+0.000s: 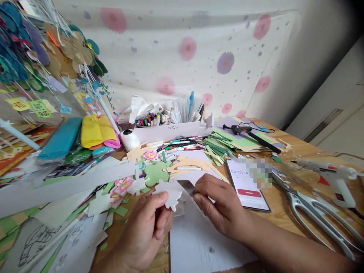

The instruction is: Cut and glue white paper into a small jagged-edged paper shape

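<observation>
Okay, your left hand (148,223) pinches the white cutout (170,194) by its lower left edge, thumb on top and fingers curled under. The cutout is lifted just above the white sheet (196,239) at the front middle of the bench (287,212). Your right hand (220,206) is closed, fingertips pressed together on the end of a small grey piece (186,186) that points at the cutout's top edge. Whether it's a blade or a paper scrap, you cannot tell from here.

My read is that you are working on the cutout's scalloped edge. Keep the left pinch well back from the grey tip, hold the cutout flat over the sheet, and turn the paper rather than the right wrist.

Around you: phone (247,185) with a timer screen just beside the right hand, touching nothing you hold. Big scissors (315,212) lie right of the phone, and a white glue gun (332,176) stands beyond them. A black glue gun (250,132) rests on green paper further back. A green cutout (156,172) and loose scraps lie right behind the white cutout, near enough to snag. The marker box (170,131) and thread roll (129,139) are at the back, and a long white strip (71,184) crosses the left side. The right forearm lies close to the scissor handles, so watch that.
</observation>
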Motion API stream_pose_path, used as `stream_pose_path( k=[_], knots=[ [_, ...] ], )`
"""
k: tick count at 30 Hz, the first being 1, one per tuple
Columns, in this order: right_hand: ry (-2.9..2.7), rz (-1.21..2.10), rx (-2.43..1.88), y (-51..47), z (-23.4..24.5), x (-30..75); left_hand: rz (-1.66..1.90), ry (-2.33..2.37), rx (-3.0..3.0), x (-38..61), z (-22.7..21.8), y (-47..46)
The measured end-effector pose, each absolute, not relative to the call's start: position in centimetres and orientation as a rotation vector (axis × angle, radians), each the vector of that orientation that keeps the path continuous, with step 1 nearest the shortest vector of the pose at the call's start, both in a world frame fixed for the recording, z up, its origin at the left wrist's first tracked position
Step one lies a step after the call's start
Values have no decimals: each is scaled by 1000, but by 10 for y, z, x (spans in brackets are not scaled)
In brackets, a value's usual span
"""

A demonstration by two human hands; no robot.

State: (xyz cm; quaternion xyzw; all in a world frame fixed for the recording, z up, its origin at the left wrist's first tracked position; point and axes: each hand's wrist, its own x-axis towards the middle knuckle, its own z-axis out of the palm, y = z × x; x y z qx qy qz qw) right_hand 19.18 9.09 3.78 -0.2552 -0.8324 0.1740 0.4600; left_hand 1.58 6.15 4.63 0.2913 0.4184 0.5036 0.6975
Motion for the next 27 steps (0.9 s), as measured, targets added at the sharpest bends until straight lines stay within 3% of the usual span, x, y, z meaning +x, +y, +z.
stream_pose_path(
  k=[19, 27],
  knots=[
    [-2161, 558, -630, 85, 43, 188, 1017, 826, 602, 14, 47, 61],
    [-1994, 423, -602, 85, 42, 190, 1096, 835, 591, 18, 43, 61]
  ],
)
